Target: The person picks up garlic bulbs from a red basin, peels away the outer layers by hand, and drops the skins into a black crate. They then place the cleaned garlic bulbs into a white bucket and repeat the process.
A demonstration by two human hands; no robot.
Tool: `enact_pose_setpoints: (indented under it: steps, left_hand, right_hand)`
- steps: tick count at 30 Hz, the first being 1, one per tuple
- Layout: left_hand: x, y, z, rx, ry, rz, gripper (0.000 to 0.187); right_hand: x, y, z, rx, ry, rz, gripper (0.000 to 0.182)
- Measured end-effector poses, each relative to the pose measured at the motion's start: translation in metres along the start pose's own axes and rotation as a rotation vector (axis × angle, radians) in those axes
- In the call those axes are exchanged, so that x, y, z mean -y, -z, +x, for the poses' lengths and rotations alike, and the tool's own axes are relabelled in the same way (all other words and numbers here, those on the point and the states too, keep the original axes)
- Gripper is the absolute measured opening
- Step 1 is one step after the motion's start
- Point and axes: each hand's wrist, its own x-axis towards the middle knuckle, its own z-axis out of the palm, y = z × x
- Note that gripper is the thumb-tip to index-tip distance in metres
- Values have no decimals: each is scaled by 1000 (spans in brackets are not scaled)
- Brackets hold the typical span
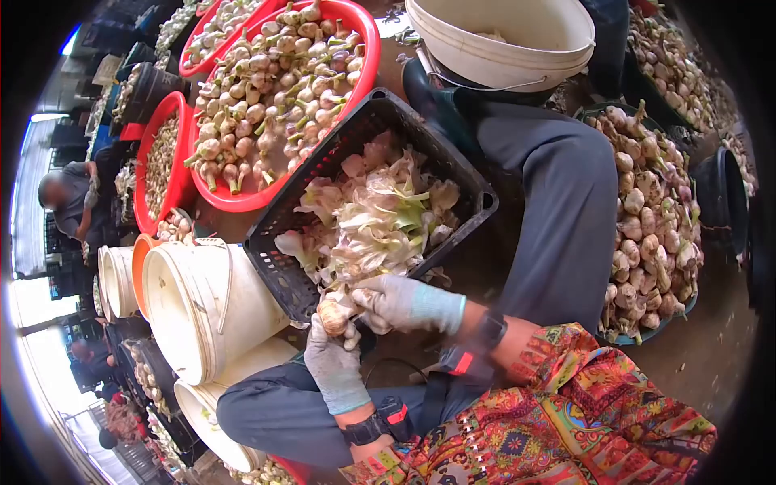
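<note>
My left hand (334, 368), in a pale glove with a blue-grey cuff, holds a garlic bulb (332, 316) from below, its fingers closed round it. My right hand (408, 302), gloved the same way, is closed at the bulb's upper right side, with its fingertips against the neck. Any tool in it is too small to make out. Both hands are at the near corner of a black plastic crate (477, 212). Loose papery husks and leaf scraps (380, 218) fill much of the crate.
Beyond the crate stands a red basin (372, 48) of garlic bulbs. White buckets (202, 307) are at the left, a large white bucket (501, 48) at the top. Heaped garlic (647, 234) lies at the right. People (77, 194) sit at the far left.
</note>
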Motion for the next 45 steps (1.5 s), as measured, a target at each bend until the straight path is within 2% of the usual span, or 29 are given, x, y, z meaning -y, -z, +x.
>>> enact_pose_setpoints:
  steps: [1, 3, 5, 7, 9, 11, 13, 15, 16, 19, 21, 23, 25, 26, 27, 28, 29, 30, 32, 33, 35, 36, 37, 39, 41, 43, 45]
  left_hand:
    - [-1, 3, 1, 9, 1, -1, 37]
    - [0, 5, 3, -7, 60, -79, 37]
    - [1, -1, 6, 20, 91, -102, 32]
    - [5, -9, 8, -39, 101, -20, 34]
    - [7, -12, 7, -31, 47, 70, 42]
    - [8, -8, 7, -34, -89, 483, 49]
    - [7, -12, 6, -12, -75, 483, 53]
    - [6, -16, 4, 51, -210, 512, 54]
    - [2, -17, 3, 101, -225, 497, 54]
    - [2, -21, 2, 48, -269, 513, 53]
    - [5, -20, 5, 24, -252, 597, 51]
    - [6, -11, 5, -95, -103, 370, 47]
    - [8, 10, 5, -88, -115, 309, 45]
    - [7, 12, 4, -9, -138, 124, 45]
    - [5, 9, 4, 77, -162, -61, 44]
    - [5, 1, 3, 2, -200, -72, 46]
    - [4, -2, 3, 20, -212, -74, 46]
    - [4, -2, 2, 49, -224, -62, 45]
    - [5, -7, 2, 117, -234, -38, 40]
    - [7, -9, 3, 125, -239, -41, 40]
    - [12, -14, 3, 40, -308, 103, 35]
    - [12, -23, 1, 26, -322, 159, 33]
    - [14, -22, 1, 26, -322, 166, 33]
    - [17, -19, 3, 20, -402, 268, 36]
    - [20, -21, 4, -4, -380, 305, 37]
    - [24, -25, 6, 2, -383, 352, 36]
    - [27, -26, 9, 39, -320, 323, 38]
  right_hand:
    - [11, 12, -5, -35, 164, -308, 28]
    - [18, 16, -13, -293, 316, -826, 30]
    - [13, 14, -6, -262, 411, -828, 32]
    - [11, 5, 3, -223, 267, -871, 27]
    - [9, 5, 4, -240, 296, -889, 25]
    - [6, 11, 9, -177, 209, -878, 26]
    - [0, 18, 13, -118, 122, -873, 28]
    - [-5, 22, 15, -117, 236, -322, 37]
    - [-7, 21, 17, -115, 227, -320, 37]
    - [-6, 18, 23, -52, 211, -94, 49]
    - [-1, 7, 20, -123, 255, -357, 40]
    - [12, -3, 14, -190, 241, -461, 32]
    - [-4, 0, 31, -379, 111, -753, 25]
    - [-7, 5, 33, -531, 122, -797, 18]
    - [-6, 12, 35, -594, 127, -945, 18]
    - [-5, 14, 33, -640, 105, -1061, 21]
    - [-4, 17, 31, -691, 79, -1176, 24]
    - [2, 17, 24, -702, 97, -1184, 24]
    - [14, 14, 9, -672, 242, -964, 29]
    - [19, 11, 5, -561, 312, -949, 30]
    - [35, 0, -7, -151, 148, -267, 29]
    - [31, -3, -3, -246, 249, -409, 29]
    - [30, -2, -1, -246, 252, -402, 29]
    - [28, 0, 1, -277, 212, -623, 30]
    - [28, 0, 2, -294, 177, -652, 30]
    - [22, -2, 6, -444, 212, -771, 31]
    - [21, 3, 11, -450, 201, -704, 30]
